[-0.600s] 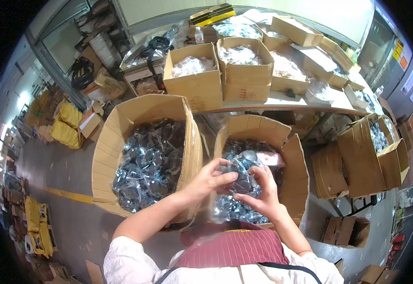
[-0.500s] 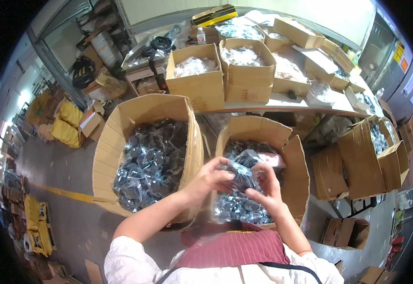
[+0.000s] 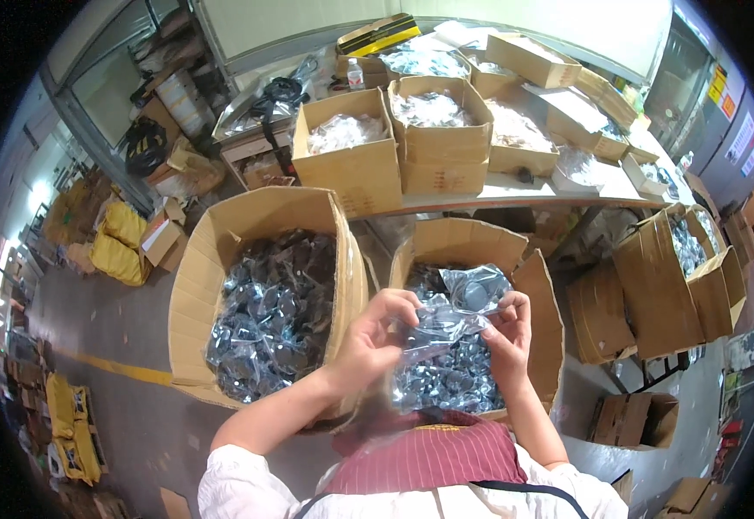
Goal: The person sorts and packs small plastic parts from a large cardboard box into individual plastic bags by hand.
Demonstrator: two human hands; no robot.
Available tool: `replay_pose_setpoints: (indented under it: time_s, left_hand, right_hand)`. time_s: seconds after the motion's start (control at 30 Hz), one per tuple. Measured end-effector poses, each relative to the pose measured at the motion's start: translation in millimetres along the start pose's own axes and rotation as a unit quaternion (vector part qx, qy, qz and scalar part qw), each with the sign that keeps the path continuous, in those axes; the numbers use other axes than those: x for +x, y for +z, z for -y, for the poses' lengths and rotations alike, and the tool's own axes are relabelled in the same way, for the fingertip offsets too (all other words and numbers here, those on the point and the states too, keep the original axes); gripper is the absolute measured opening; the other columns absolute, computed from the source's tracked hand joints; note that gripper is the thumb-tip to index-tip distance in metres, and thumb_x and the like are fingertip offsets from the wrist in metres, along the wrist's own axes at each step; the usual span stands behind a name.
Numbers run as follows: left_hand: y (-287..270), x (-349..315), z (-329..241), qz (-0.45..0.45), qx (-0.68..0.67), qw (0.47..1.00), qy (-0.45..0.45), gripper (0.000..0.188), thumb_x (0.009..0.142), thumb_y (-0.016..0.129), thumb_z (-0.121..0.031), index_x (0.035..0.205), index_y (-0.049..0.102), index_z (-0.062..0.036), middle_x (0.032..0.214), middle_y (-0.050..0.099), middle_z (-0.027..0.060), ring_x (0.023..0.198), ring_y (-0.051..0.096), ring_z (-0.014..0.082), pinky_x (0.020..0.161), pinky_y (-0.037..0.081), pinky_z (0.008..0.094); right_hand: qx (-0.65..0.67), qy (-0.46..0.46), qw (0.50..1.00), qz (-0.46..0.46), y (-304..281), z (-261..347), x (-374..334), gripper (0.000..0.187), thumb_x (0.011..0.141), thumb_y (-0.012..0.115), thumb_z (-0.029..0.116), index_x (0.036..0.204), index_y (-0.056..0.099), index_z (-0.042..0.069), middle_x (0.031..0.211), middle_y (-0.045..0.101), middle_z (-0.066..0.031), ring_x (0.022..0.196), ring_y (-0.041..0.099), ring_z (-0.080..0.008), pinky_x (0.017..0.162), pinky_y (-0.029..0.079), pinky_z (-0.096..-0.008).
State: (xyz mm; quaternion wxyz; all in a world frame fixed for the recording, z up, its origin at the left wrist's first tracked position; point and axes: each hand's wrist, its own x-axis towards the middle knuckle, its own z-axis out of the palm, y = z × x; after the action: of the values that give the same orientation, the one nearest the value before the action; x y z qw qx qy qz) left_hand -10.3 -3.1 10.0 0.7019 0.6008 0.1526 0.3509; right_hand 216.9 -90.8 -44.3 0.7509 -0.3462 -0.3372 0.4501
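The left grip (image 3: 372, 339) and right grip (image 3: 508, 340) were pinched closed on clear bagging (image 3: 436, 323) with dark discs (image 3: 474, 296), not yet released, above the right box (image 3: 539, 316), where many bagged pieces (image 3: 446, 387) lay.

Grey, scuffed floor (image 3: 130, 428) spreads through the workshop, crossed on the left by a yellow line (image 3: 121, 367) and showing a dull sheen at the lower right. A long worktop (image 3: 515, 191) with a pale surface runs across the back beneath cream-coloured panels (image 3: 325, 24) in grey framing, while a slanting metal post (image 3: 96, 132) stands to the left and a grey cabinet-like surface (image 3: 734, 156) bearing coloured stickers to the right. Bright white light (image 3: 41, 190) glares deep in the left side, whose details blur.
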Motion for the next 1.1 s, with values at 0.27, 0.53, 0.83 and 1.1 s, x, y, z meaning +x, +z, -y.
replay_pose_setpoints:
  time_s: [0.27, 0.53, 0.83, 1.1]
  left_hand:
    - [-3.5, 0.2, -0.4, -0.029, -0.002, 1.0, -0.009, 0.049, 0.065, 0.049, 0.019, 0.105, 0.05, -0.0083, 0.123, 0.048, 0.0064, 0.116, 0.054, 0.0164, 0.096, 0.049, 0.0291]
    - [-8.7, 7.1, -5.3, -0.097, -0.266, 0.95, -0.128, 0.048, 0.072, 0.061, 0.002, 0.118, 0.053, -0.0099, 0.124, 0.062, 0.0126, 0.109, 0.066, 0.0282, 0.091, 0.059, 0.044]
    - [-51.2, 11.0, -36.7, -0.216, -0.325, 0.918, 0.065, 0.04, 0.078, 0.058, -0.007, 0.118, 0.061, -0.0016, 0.12, 0.064, 0.02, 0.107, 0.067, 0.0325, 0.085, 0.062, 0.0385]
    - [-60.0, 2.9, -54.0, -0.269, -0.253, 0.929, -0.011, 0.025, 0.086, 0.056, 0.004, 0.111, 0.061, 0.0012, 0.104, 0.062, 0.0118, 0.097, 0.064, 0.0238, 0.091, 0.057, 0.035]
  right_hand:
    - [0.095, 0.044, 0.994, 0.039, 2.2, -1.3, 1.7, 0.072, 0.065, 0.077, -0.004, 0.125, 0.04, 0.013, 0.119, 0.053, -0.0068, 0.109, 0.057, -0.0215, 0.091, 0.051, -0.0354]
    - [0.043, 0.033, 0.996, 0.068, 39.4, 6.6, 24.4, 0.063, 0.075, 0.078, -0.007, 0.121, 0.039, 0.012, 0.118, 0.05, -0.005, 0.112, 0.054, -0.0153, 0.092, 0.053, -0.0323]
    - [-0.026, -0.029, 0.987, 0.153, 32.8, 11.6, 31.8, 0.04, 0.087, 0.072, 0.003, 0.116, 0.045, 0.004, 0.113, 0.054, -0.006, 0.109, 0.061, -0.0181, 0.101, 0.052, -0.0386]
    - [-0.075, 0.004, 0.982, 0.171, 73.8, -3.7, 33.5, 0.029, 0.089, 0.079, 0.007, 0.083, 0.05, 0.009, 0.079, 0.051, 0.0068, 0.071, 0.047, -0.0016, 0.061, 0.039, -0.0193]
